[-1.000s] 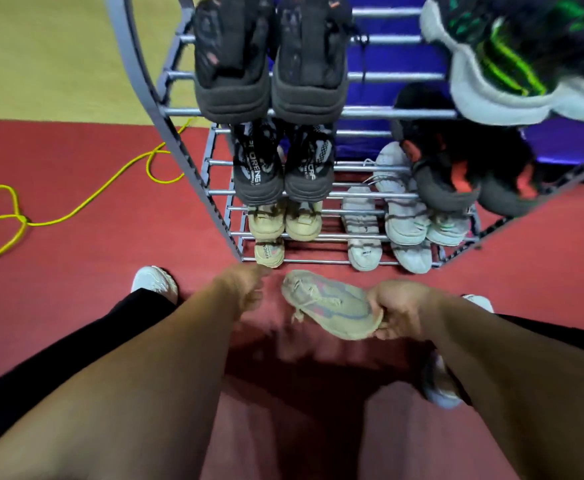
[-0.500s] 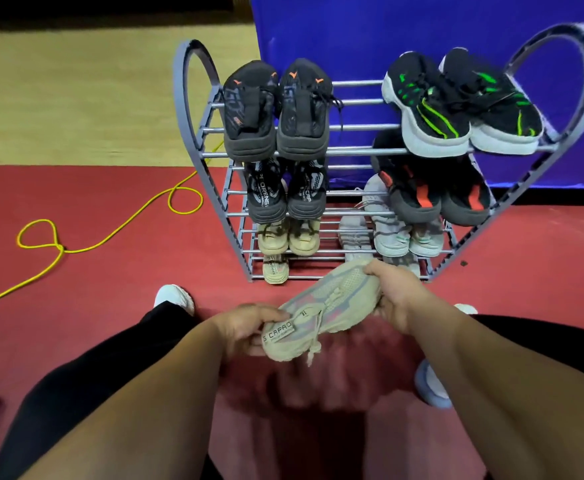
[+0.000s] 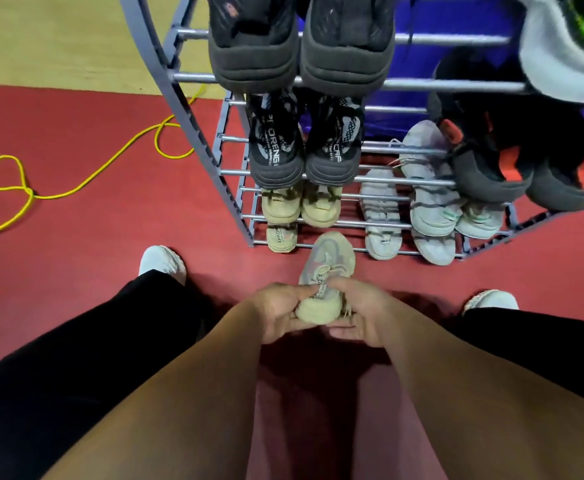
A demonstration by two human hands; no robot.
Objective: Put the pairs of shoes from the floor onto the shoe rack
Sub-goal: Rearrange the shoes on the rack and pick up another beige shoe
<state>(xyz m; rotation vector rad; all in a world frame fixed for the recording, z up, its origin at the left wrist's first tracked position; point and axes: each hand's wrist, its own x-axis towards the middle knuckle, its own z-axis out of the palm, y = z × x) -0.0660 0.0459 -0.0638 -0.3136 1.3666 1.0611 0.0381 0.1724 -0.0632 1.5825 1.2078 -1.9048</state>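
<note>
Beige shoe (image 3: pixel 328 268) is gripped at its heel by left hand (image 3: pixel 276 313) and right hand (image 3: pixel 359 315), toe aimed at rack (image 3: pixel 456 86), probably to join its partner (image 3: pixel 281 237).

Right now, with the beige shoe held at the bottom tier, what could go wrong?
1. The left hand and right hand grip only the heel of the beige shoe. Its unsupported toe could catch on the front rail of the shoe rack.
2. The slot between its mate and the grey shoe looks tight, so either may get nudged.
</note>
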